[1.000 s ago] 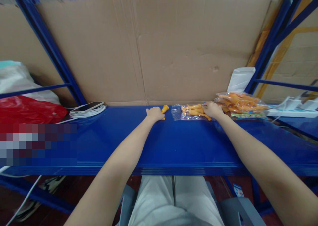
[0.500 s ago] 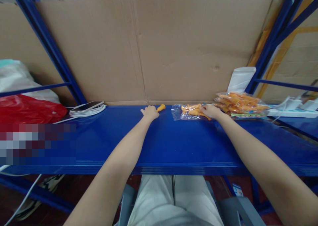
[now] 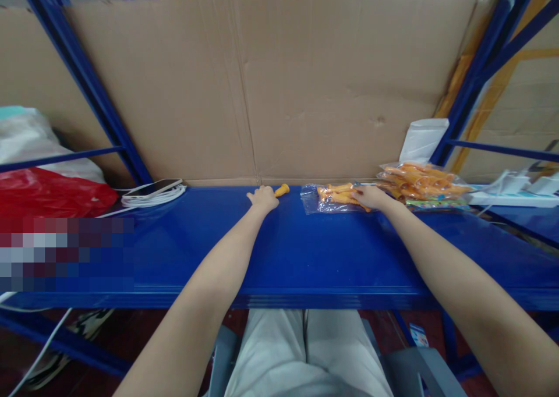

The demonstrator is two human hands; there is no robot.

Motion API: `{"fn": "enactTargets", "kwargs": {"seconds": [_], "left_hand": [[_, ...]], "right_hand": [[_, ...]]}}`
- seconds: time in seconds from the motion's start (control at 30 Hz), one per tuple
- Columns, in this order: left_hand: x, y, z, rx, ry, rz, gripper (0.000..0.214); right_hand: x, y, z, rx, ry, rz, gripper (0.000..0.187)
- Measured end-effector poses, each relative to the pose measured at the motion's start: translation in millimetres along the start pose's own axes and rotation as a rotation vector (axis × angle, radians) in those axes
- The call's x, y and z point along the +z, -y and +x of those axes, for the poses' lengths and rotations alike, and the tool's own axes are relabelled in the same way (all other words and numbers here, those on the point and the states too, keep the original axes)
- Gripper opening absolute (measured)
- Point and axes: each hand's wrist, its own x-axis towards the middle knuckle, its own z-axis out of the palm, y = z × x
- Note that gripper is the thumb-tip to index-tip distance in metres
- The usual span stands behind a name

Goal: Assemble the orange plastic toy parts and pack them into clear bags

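My left hand (image 3: 263, 198) rests on the blue shelf with its fingers closed around a small yellow-orange piece with a flared end (image 3: 282, 190). That end sticks out to the right; the remainder is hidden under the hand. Farther right, my right hand (image 3: 370, 197) grips the right end of a clear plastic bag (image 3: 311, 199). Several orange pieces (image 3: 335, 193) of a similar look show inside it, lying along the bag. The fingertips are partly hidden against the bag and the pieces.
A heap of orange pieces in clear bags (image 3: 421, 178) lies right of my right hand, near a white power strip (image 3: 515, 199). At left are a phone (image 3: 152, 187), a coiled white cable (image 3: 152, 199) and a red bag (image 3: 52, 193). Cardboard (image 3: 305, 94) stands behind the shelf (image 3: 305, 251).
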Motion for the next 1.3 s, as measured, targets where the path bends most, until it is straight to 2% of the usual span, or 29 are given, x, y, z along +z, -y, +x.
{"fn": "enactTargets", "kwargs": {"seconds": [0.1, 0.2, 0.33, 0.43, 0.53, 0.67, 0.77, 0.83, 0.93, 1.03, 1.13, 1.2, 1.3], "left_hand": [[-1.7, -2, -2, 0.128, -0.110, -0.010, 0.030], [-2.0, -10, -4, 0.419, -0.177, -0.080, 0.028], [3.3, -28, -9, 0.821, -0.057, -0.239, 0.022], [9.4, -36, -13, 0.972, 0.033, -0.341, 0.019], [14.8, -37, -14, 0.962, 0.062, -0.381, 0.025], [21.2, -34, -12, 0.956, 0.019, -0.415, 0.041], [24.9, -34, -11, 0.966, 0.006, -0.424, 0.052], [26.0, -35, -12, 0.947, 0.014, -0.428, 0.058], [25.5, -35, -12, 0.945, 0.037, -0.443, 0.061], [24.2, -33, -12, 0.911, 0.071, -0.441, 0.061], [24.3, -30, -13, 0.822, 0.126, -0.439, 0.069], [24.9, -28, -13, 0.758, 0.166, -0.440, 0.076], [25.9, -29, -14, 0.700, 0.224, -0.429, 0.082]], "right_hand": [[1, -1, 0, -0.048, -0.024, 0.038, 0.034], [2, 2, -1, -0.100, -0.032, 0.084, 0.034], [1, 9, -3, -0.163, -0.020, 0.164, 0.035], [1, 10, -3, -0.211, -0.012, 0.271, 0.034], [1, 6, 0, -0.177, -0.067, 0.334, 0.035], [0, -2, 3, 0.040, -0.194, 0.275, 0.034], [-2, -4, 1, 0.225, -0.146, 0.194, 0.040], [-3, -3, -1, 0.281, -0.085, 0.204, 0.042], [-5, 1, -5, 0.276, -0.074, 0.290, 0.031], [-15, 9, -6, 0.231, -0.177, 0.412, 0.024], [-34, 24, -4, 0.162, -0.335, 0.698, 0.018], [-49, 36, 0, 0.120, -0.349, 0.909, 0.015], [-70, 57, 6, 0.086, -0.377, 1.093, 0.016]]}}
